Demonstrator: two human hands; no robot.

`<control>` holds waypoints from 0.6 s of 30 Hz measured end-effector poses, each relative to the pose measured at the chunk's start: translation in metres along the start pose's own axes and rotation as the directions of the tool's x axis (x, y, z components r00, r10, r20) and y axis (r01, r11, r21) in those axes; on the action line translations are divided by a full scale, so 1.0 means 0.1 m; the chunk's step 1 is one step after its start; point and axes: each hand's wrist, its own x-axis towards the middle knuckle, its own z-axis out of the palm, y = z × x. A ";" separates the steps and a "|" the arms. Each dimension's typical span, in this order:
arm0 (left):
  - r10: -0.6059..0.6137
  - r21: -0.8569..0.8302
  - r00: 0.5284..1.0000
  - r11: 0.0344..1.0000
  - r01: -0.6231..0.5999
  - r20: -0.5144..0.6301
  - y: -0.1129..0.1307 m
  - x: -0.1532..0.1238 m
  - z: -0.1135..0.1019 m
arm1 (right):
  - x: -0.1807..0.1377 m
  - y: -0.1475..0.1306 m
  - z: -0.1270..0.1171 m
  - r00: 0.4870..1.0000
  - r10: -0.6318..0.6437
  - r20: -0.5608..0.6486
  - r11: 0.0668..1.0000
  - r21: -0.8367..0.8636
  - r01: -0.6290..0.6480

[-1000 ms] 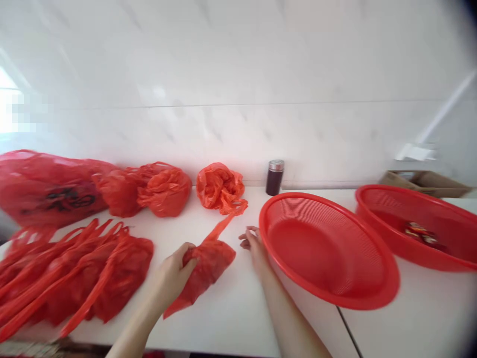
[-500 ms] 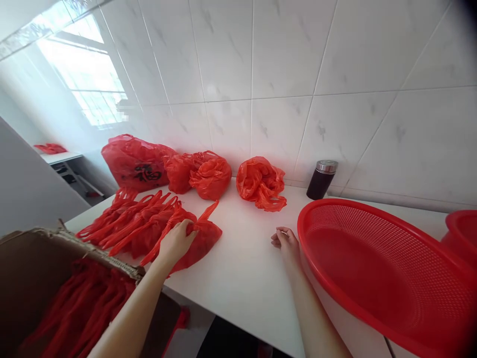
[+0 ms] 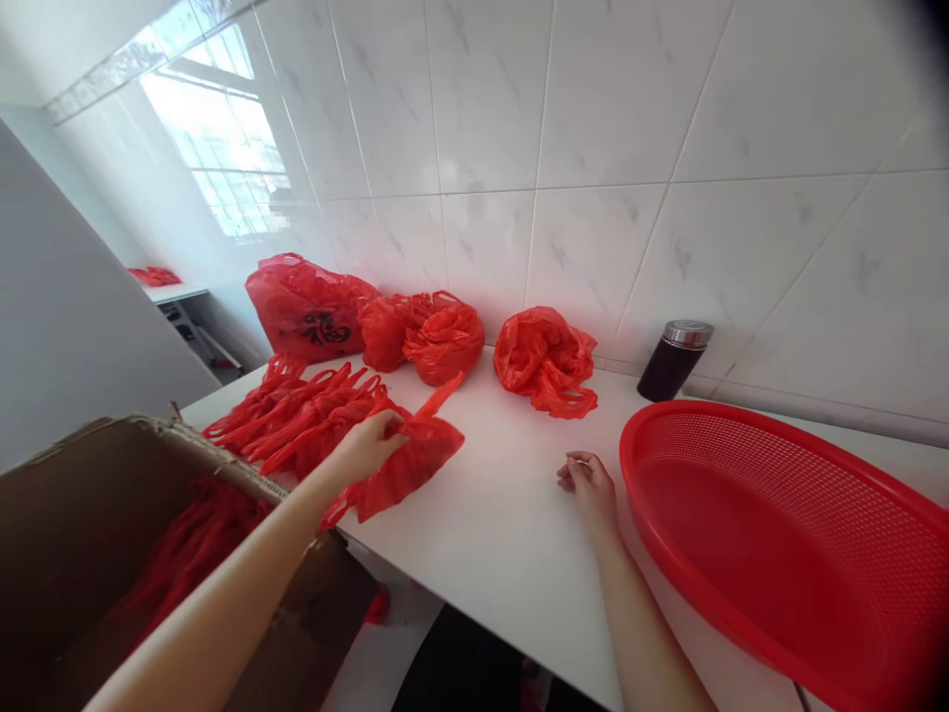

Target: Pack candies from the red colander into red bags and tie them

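My left hand is closed on the knotted upper part of a red plastic bag, whose loose end sticks up past my fingers. That bag lies at the right end of a row of similar red plastic bags with long twisted handles. What the bag contains cannot be made out. My right hand rests empty over the white table, fingers loosely bent and a little apart. Just to its right is the rim of a large red plastic basket, with perforated sides and nothing visible inside.
Along the tiled wall stand a large red bag with black lettering, bunched red bags and a crumpled red bag. A dark flask stands behind the basket. At lower left, a cardboard box holds more red bags.
The view has turned slightly left. My left hand keeps its grip on the bag, which now sits a bit apart from the row. My right hand stays beside the basket.
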 end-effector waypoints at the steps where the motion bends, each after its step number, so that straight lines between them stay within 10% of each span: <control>1: 0.000 -0.077 1.000 0.997 0.001 0.012 0.00 -0.04 -0.14 | 0.00 0.00 0.00 1.000 0.003 0.003 1.000 -0.012 -0.003; 8: -0.174 -0.555 0.983 0.824 0.112 -0.060 -0.40 -0.70 -1.61 | -0.08 0.07 0.05 1.000 0.001 0.014 0.983 -0.183 0.002; 12: -0.418 -0.584 0.908 0.745 0.322 -0.034 -0.98 -1.16 -2.08 | -0.35 -0.07 0.53 0.972 -0.060 0.229 0.935 -0.327 0.134; 15: -0.550 -0.555 0.832 0.671 0.492 0.073 -1.47 -1.34 -2.09 | -0.76 -0.21 1.11 0.850 -0.079 0.520 0.899 -0.332 0.286; 18: -0.594 -0.515 0.757 0.575 0.636 0.273 -1.92 -1.40 -1.90 | -1.18 -0.28 1.64 0.601 -0.075 0.796 0.850 -0.265 0.456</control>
